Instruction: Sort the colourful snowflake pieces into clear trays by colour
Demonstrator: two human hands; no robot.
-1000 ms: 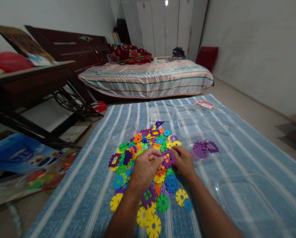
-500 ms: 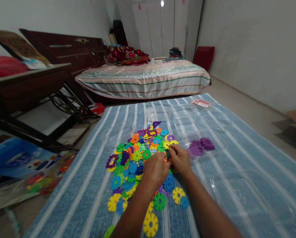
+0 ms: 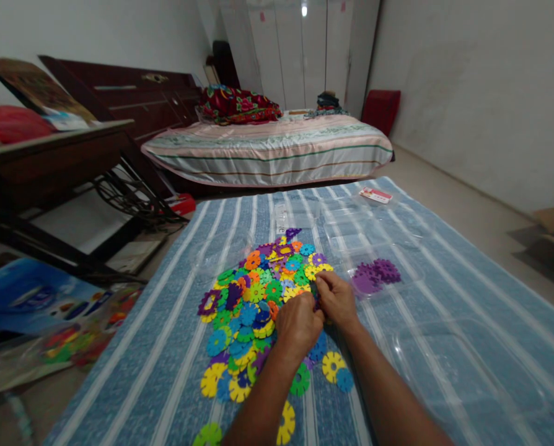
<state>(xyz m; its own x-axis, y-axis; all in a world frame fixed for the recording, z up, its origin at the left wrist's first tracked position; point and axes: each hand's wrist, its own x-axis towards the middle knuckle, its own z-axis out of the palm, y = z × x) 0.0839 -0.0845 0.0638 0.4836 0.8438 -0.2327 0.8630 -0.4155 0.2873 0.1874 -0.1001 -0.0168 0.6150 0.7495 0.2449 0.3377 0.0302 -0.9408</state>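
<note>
A pile of colourful notched plastic discs (image 3: 248, 314) lies on the striped cloth. Over its right side, my left hand (image 3: 300, 319) is closed, its fingers curled down and hidden from view. My right hand (image 3: 336, 298) is just beside it, thumb and fingers pinched together at the pile's edge; what lies between them is too small and dark to name. To the right of my right hand, a clear plastic box (image 3: 409, 272) holds purple notched pieces (image 3: 377, 275). A yellow disc (image 3: 333, 367) and a blue disc (image 3: 344, 380) lie below my right wrist.
Several clear containers stand on the cloth (image 3: 165, 347), including a clear tray (image 3: 472, 371) at right and a clear lid (image 3: 224, 251) at left. A red and white card (image 3: 375, 195) lies near the far edge. Beyond is a bed (image 3: 268, 152); a dark table (image 3: 49, 142) stands left.
My left hand has moved right and slightly nearer, closer to my right hand, uncovering discs in the middle of the pile. The right hand has stayed nearly in place.
</note>
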